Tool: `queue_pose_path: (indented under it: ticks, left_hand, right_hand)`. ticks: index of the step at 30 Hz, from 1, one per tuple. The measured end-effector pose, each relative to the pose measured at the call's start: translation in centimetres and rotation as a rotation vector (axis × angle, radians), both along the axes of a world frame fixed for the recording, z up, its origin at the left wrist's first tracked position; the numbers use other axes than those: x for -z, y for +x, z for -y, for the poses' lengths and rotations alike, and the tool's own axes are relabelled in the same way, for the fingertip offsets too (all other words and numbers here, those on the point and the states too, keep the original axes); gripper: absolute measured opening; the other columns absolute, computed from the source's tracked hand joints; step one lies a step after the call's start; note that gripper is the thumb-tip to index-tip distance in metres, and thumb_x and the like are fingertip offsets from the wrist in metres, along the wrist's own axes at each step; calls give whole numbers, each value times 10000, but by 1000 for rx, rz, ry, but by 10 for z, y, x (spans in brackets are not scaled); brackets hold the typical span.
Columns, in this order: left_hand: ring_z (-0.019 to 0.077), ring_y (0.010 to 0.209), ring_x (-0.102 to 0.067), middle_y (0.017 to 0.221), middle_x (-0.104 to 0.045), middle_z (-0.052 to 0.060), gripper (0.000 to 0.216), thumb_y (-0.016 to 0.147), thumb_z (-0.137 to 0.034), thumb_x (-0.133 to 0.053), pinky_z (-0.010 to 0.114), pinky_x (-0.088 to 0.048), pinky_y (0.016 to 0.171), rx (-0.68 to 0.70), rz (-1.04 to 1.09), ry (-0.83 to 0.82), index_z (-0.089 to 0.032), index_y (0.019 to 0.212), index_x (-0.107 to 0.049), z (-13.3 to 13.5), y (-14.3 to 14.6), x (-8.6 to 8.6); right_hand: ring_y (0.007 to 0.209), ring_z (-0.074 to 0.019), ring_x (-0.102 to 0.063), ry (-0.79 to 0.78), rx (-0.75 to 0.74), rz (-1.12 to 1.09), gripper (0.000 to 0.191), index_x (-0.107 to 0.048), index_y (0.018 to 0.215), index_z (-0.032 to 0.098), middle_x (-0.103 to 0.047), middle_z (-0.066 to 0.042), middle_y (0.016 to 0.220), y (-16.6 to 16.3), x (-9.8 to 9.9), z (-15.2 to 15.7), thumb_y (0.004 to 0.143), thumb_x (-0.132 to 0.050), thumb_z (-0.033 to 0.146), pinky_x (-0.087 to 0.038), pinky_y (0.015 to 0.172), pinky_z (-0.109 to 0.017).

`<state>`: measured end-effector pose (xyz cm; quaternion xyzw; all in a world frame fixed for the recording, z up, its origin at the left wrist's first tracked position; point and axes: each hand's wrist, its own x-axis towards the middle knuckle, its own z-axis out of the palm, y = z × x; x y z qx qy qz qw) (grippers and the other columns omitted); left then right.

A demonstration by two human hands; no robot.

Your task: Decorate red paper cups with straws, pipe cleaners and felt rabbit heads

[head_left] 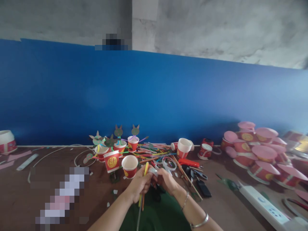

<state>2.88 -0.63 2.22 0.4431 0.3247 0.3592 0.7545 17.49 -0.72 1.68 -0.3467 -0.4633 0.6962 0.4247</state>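
Note:
My left hand (139, 184) is closed round a thin bundle of coloured straws (145, 173), yellow and orange, held upright above a green sheet (158, 215). My right hand (166, 179) is closed and pinches something small and pale at the top of the bundle, touching the left hand; I cannot make out what it is. Two bracelets sit on my right wrist. Just beyond the hands stands an open red paper cup (130, 166).
Red paper cups with paper animal heads (119, 144) stand behind a pile of coloured straws (156, 150). Pink-lidded red cups (260, 154) are heaped at right. A white power strip (262, 203), dark tools (199, 183) and a red-handled tool (189, 162) lie on the brown table. A blue wall stands behind.

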Motion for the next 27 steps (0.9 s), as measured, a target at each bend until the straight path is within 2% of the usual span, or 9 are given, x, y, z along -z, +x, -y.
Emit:
queue_pose_path:
  ticks: [7, 11, 13, 16, 19, 21, 27]
  left_hand:
    - [15, 339, -120, 441, -275, -149, 453, 664, -518, -694, 165, -37, 342, 5, -5, 9, -244, 912, -431, 1, 3, 2]
    - [17, 343, -113, 435, -251, -155, 478, 654, -521, -701, 164, -33, 347, -2, 4, -6, -247, 936, -428, 0, 2, 0]
    - [16, 348, -102, 433, -233, -158, 495, 640, -525, -710, 165, -29, 352, -25, 30, -31, -244, 928, -423, -1, 1, -1]
    - [15, 362, -81, 442, -211, -159, 528, 634, -513, -718, 169, -18, 367, -80, 77, -68, -236, 986, -437, -2, -3, -4]
    - [18, 366, -87, 463, -192, -155, 604, 664, -468, -708, 172, -18, 384, -130, 122, -70, -244, 1149, -427, -1, -5, -6]
    - [19, 363, -107, 474, -194, -152, 625, 668, -438, -707, 171, -25, 385, -159, 153, -49, -242, 1187, -420, 0, -4, -7]
    - [4, 346, -136, 456, -235, -158, 510, 618, -492, -720, 155, -55, 362, -273, 44, -13, -215, 947, -447, 5, 7, -13]
  right_hand:
    - [515, -138, -409, 16, 15, 16, 158, -466, 514, 211, -411, 14, 512, -2, -2, 0, 610, -412, 325, -334, 483, -266]
    - [482, -118, -392, 45, 71, 26, 98, -415, 487, 207, -389, 26, 488, -6, -1, 0, 567, -442, 255, -287, 441, -242]
    - [487, -119, -408, 48, 66, 20, 81, -442, 517, 200, -416, 24, 504, -5, -3, 1, 574, -455, 256, -296, 439, -237]
    - [569, -138, -493, 65, 12, 32, 141, -552, 674, 183, -509, 7, 615, 2, -11, 0, 638, -483, 301, -386, 522, -255]
    - [631, -136, -520, 225, 46, 279, 195, -603, 801, 176, -547, 2, 719, 11, -21, -2, 730, -541, 347, -409, 606, -268]
    - [627, -136, -495, 356, 88, 504, 232, -618, 781, 166, -543, 3, 701, 17, -27, -5, 779, -541, 385, -384, 593, -266]
    - [659, -139, -489, 662, 142, 986, 221, -631, 714, 163, -597, -3, 698, 22, -51, 1, 817, -534, 333, -361, 613, -255]
